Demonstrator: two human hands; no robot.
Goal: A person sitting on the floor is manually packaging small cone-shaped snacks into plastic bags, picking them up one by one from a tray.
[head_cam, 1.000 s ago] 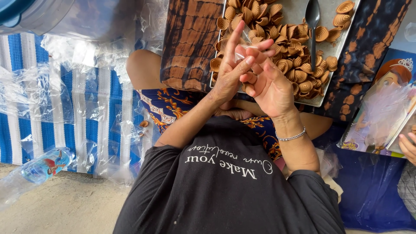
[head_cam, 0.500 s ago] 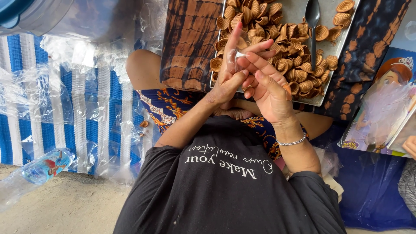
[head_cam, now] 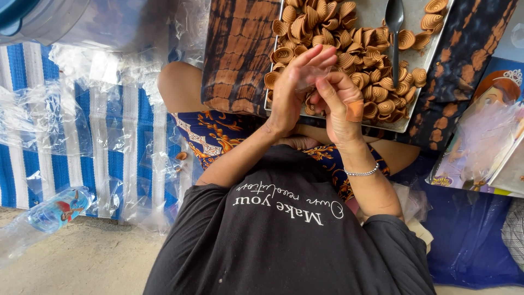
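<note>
My left hand [head_cam: 288, 95] and right hand [head_cam: 337, 106] are raised together over the near edge of the metal tray [head_cam: 376, 13]; their fingertips pinch a small clear plastic bag [head_cam: 312, 76] between them, held just above the heap of brown curled snacks [head_cam: 357, 52]. A dark spoon [head_cam: 394, 30] lies on the tray beyond my hands; the tray rests on a brown patterned cloth [head_cam: 240, 52] across my lap; loose clear plastic bags [head_cam: 71, 117] lie on the blue striped mat [head_cam: 16, 164] to my left.
</note>
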